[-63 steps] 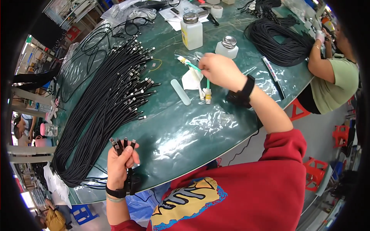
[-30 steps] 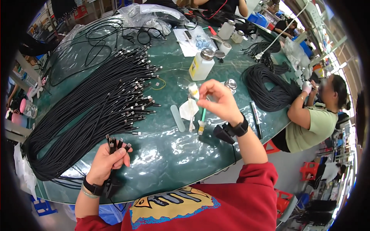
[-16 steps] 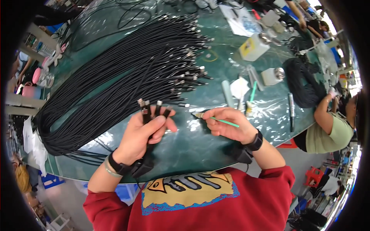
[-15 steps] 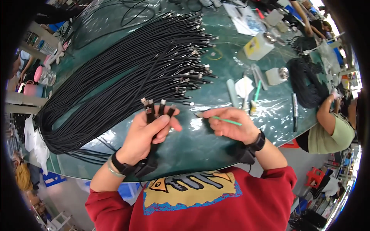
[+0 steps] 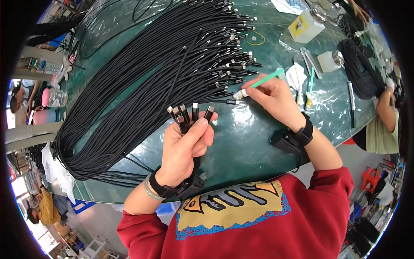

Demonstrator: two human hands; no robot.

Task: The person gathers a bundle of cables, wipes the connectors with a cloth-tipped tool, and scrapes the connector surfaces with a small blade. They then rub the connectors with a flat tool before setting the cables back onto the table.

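Observation:
My left hand (image 5: 181,149) is closed around several black cable connectors (image 5: 184,115), their metal plugs fanned upward above the thumb. A green stick with a white wrapped tip, like a swab (image 5: 267,78), is pinched in my right hand (image 5: 278,102). Its white tip is beside the nearest plugs of a large looped bundle of black cables (image 5: 125,86); whether it touches them I cannot tell. The bundle's many connector ends point right, and it spreads over the left and middle of the green table (image 5: 246,151).
At the right stand a larger clear bottle (image 5: 307,26) with a yellow label and a smaller bottle (image 5: 330,61). Between them and my right hand lie tweezers (image 5: 311,62), a white cloth piece (image 5: 296,77) and another green-handled swab (image 5: 310,88). A pen (image 5: 351,103) and a coiled black cable bundle (image 5: 362,69) lie farther right, near another person's arm (image 5: 387,103).
My right hand has moved up and right to the bundle's plug ends, and the swab now points its white tip left. My left hand still grips the connectors. The whole view has shifted.

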